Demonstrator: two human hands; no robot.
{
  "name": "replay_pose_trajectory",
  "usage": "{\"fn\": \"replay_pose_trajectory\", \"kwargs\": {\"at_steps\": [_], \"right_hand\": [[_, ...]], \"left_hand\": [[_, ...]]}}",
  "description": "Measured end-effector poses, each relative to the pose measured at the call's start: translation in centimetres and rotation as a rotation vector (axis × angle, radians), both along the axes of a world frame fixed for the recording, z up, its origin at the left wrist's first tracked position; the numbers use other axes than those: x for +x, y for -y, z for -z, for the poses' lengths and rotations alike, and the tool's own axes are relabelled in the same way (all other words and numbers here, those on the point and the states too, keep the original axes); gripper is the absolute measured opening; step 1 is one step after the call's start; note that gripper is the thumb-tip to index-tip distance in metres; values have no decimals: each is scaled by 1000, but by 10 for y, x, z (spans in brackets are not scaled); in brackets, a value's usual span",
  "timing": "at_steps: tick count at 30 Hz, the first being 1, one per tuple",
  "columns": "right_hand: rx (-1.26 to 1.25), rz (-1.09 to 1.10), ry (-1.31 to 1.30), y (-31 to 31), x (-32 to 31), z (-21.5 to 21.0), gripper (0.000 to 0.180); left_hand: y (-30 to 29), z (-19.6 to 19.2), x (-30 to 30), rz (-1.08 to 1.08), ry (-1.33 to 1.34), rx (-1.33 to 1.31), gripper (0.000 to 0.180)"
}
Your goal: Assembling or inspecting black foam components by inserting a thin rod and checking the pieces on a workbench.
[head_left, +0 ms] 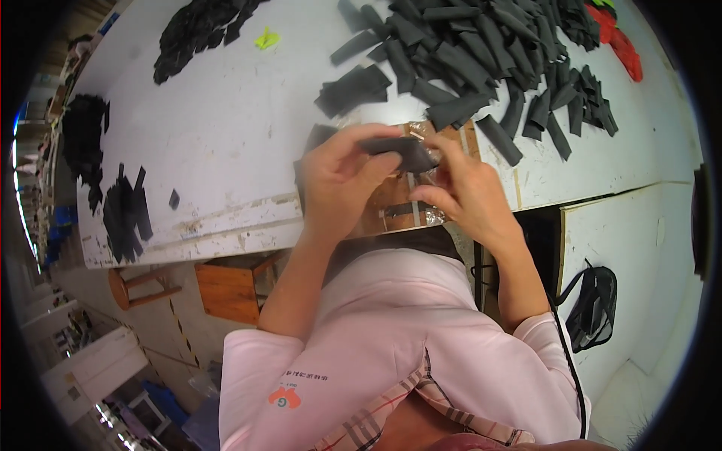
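A dark grey folded fabric piece (406, 152) is pinched between the thumb and fingers of my left hand (338, 177), above the table's front edge. My right hand (470, 188) is at the right end of that piece. Its fingertips touch or nearly touch the end, while the thumb stands apart below. A small pale strip (416, 135) shows by the piece's upper edge; I cannot make out what it is. Beneath both hands lies a brown board (392, 197) with clear tape on it. More dark fabric (320, 137) lies partly hidden behind my left hand.
A large heap of dark grey fabric pieces (466, 56) covers the far right of the white table (218, 128). Black piles (199, 34) lie far left, with smaller ones (126, 210) at the left edge. Red cloth (623, 52) and a yellow-green scrap (267, 38) lie farther back.
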State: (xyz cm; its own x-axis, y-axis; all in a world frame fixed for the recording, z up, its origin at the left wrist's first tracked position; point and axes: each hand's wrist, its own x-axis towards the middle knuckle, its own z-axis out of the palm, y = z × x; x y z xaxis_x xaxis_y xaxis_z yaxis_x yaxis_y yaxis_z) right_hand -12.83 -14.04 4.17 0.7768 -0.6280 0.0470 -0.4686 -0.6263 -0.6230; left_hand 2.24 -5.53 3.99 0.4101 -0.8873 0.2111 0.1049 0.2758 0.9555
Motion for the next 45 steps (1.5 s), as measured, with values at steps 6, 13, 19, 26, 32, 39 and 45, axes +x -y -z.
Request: {"fn": "replay_pose_trajectory", "kwargs": {"at_steps": [6,13,19,26,32,39,45], "right_hand": [[-250,-36,130,4,8,23,21],[-162,-157,195,10,17,-5,20],[624,48,883,70,19,-50,34],[671,78,252,-25,15,18,21],[420,-93,294,-57,48,37,28],[594,-59,567,-68,66,42,14],[-11,-33,455,-60,64,36,10]], "left_hand": [[4,19,-9,62,188,214,12],[-18,61,0,-490,609,262,7],[-52,111,49,-741,897,925,14],[-74,108,72,-654,741,751,9],[-79,47,62,-667,763,384,8],[-71,22,31,-304,509,288,6],[-73,26,4,-505,-240,261,13]]}}
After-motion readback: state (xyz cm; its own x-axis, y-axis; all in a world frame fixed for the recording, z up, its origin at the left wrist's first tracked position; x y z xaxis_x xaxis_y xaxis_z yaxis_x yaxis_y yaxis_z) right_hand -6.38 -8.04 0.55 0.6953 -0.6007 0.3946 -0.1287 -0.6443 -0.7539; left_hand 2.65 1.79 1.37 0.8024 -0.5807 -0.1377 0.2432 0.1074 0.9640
